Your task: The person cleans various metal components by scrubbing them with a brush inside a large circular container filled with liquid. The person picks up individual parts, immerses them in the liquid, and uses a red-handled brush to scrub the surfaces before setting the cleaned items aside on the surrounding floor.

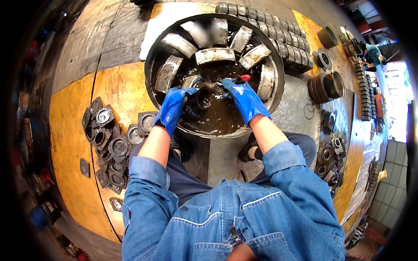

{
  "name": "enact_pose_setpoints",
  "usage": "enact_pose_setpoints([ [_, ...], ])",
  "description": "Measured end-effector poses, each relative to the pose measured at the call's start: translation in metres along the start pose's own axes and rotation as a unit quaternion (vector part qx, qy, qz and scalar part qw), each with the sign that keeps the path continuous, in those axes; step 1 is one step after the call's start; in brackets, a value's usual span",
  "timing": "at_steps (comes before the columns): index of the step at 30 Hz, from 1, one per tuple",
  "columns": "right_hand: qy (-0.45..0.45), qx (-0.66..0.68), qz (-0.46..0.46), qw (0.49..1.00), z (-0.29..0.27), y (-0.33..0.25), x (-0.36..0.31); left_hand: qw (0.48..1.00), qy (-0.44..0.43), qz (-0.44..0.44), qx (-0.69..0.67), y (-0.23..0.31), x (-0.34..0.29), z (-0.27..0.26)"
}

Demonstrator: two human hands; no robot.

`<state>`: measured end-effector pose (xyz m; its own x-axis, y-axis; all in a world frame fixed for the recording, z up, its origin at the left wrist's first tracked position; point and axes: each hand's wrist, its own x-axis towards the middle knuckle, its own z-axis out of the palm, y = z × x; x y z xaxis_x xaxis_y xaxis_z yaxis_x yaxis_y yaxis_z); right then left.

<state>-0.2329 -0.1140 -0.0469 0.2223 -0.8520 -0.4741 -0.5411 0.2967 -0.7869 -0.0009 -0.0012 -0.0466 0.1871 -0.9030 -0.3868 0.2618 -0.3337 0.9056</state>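
Left grip point(175, 101): curled on the dark ring's point(203, 100) left side.
Right grip point(241, 94): closed on my red-ended tool point(244, 78).
Dark ring: between my grips, in the round tub point(149, 71), toward its near edge.

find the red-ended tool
The red-ended tool is in the right hand, over the round basin, right of centre in the upper half of the head view.

Yellowish floor boards point(69, 117) left, heap of grimy flanged parts point(119, 147) on them. Upper right: rows of grey metal blocks point(291, 41). Further right: brownish rings point(334, 85), co-worker point(372, 55), pale tiled wall point(394, 174).
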Motion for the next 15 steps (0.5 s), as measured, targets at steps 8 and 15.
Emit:
enact_pose_setpoints([
  [8,-0.014,0.265,-0.138,0.954,0.032,-0.018,-0.016,0.996,0.008,-0.079,-0.04,0.004,0.004,-0.007],
  [15,0.008,-0.079,-0.404,0.911,0.06,-0.017,-0.041,0.995,0.023,0.094,0.033,-0.008,0.005,-0.005],
])
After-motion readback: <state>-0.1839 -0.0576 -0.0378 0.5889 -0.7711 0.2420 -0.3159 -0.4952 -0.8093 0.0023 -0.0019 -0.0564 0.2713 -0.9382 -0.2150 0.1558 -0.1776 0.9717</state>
